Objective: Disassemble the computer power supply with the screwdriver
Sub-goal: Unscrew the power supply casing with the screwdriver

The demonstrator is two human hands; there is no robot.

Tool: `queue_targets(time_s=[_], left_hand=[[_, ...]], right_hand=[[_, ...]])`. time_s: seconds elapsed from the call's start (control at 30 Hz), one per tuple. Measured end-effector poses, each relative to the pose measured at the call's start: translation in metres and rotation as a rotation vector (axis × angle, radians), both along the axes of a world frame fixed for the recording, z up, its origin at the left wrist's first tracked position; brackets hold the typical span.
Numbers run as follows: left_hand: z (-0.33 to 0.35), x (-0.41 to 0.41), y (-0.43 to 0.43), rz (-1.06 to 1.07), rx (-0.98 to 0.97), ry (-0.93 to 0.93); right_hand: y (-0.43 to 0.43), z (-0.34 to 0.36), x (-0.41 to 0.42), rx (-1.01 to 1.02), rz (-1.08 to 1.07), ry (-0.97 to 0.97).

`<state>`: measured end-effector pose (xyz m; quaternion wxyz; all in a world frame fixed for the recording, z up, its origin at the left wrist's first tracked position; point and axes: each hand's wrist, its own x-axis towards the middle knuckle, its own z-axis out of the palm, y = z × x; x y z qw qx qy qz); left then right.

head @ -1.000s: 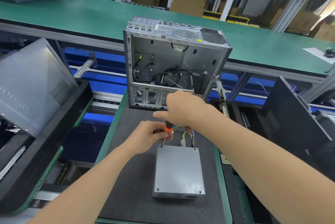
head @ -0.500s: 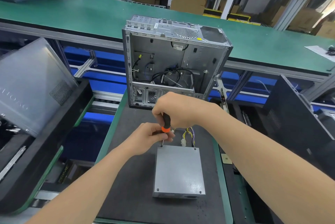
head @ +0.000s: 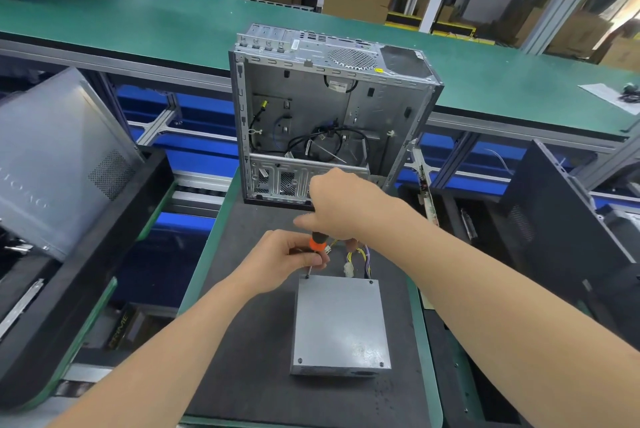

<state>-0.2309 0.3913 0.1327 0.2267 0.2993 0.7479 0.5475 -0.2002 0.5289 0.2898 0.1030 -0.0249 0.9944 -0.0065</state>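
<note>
Power supply point(head: 341, 323) flat on dark mat point(head: 256, 358), right hand point(head: 341, 208) gripping screwdriver point(head: 317, 246), left hand point(head: 285, 259) pinching its shaft

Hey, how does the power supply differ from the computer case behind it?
The case stands upright; the power supply lies flat on the mat. The case is open, with cables showing inside; the power supply is closed, with screws at its lid corners. The case is plainly larger. Both are grey metal boxes.

Only two forearms and two hands of the person are in view. The left hand point(head: 285, 259) and right hand point(head: 341, 206) are bare. Both forearms are uncovered to the picture's edge.
</note>
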Motion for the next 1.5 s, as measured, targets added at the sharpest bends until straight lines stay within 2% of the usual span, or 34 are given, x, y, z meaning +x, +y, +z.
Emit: queue_targets(time_s=[0.33, 0.53, 0.6, 0.67, 0.73, 0.8, 0.87, 0.93, 1.03, 1.13, 1.33, 1.5], left_hand=[[0.000, -0.002, -0.004, -0.037, 0.002, -0.040], [-0.001, -0.001, -0.004, -0.047, -0.054, 0.020], [-0.001, -0.001, -0.003, -0.038, -0.056, 0.044], [-0.002, 0.000, -0.002, -0.029, -0.055, 0.060], [-0.002, -0.001, -0.001, -0.023, -0.043, 0.047], [-0.003, -0.001, -0.001, -0.027, -0.031, 0.034], [-0.003, -0.001, -0.001, -0.034, -0.028, 0.030], [-0.004, -0.001, -0.001, -0.035, -0.021, 0.019], [-0.005, -0.001, -0.002, -0.029, -0.002, -0.013], [-0.006, -0.001, -0.003, -0.025, -0.004, -0.019], [-0.007, -0.001, -0.005, -0.042, -0.038, -0.019], [-0.007, 0.000, -0.005, -0.044, -0.053, 0.042]], right_hand=[[0.005, 0.011, -0.001, -0.025, 0.354, -0.111], [0.006, 0.007, -0.002, 0.000, 0.459, -0.127], [0.008, 0.008, -0.001, -0.009, 0.445, -0.119], [0.009, 0.008, -0.001, 0.042, 0.405, 0.001], [0.005, 0.006, 0.000, 0.166, 0.301, 0.182], [-0.003, 0.004, 0.003, 0.223, 0.145, 0.248], [-0.005, -0.001, 0.002, 0.157, -0.003, 0.159], [-0.003, -0.004, 0.001, 0.039, -0.056, 0.072], [-0.001, -0.003, 0.000, -0.044, 0.025, 0.046], [0.000, -0.003, 0.001, -0.037, 0.149, 0.044], [0.002, 0.007, 0.004, -0.033, 0.343, -0.087], [0.004, 0.006, 0.001, -0.044, 0.410, -0.105]])
